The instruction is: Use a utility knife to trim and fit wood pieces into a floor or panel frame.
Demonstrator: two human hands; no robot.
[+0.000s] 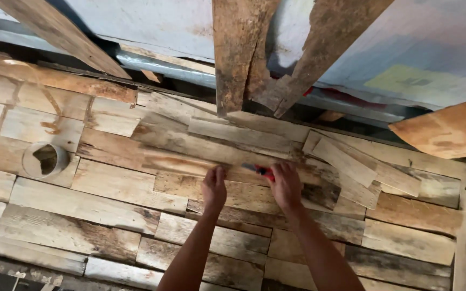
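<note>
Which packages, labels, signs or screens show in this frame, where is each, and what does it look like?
No package, sign or screen shows.
Pale green patch: upper right on the blue-grey sheet behind the planks, roughly rectangular, perhaps a label; too blurred to tell.
Red tool: at the right hand, above the wooden boards; no label visible.

Both forearms bare, hands ungloved, no sleeves.

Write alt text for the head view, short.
Two bare hands press on a long wood strip lying across a surface of patchwork planks; the right hand holds a red tool, the left hand steadies the strip.
</note>
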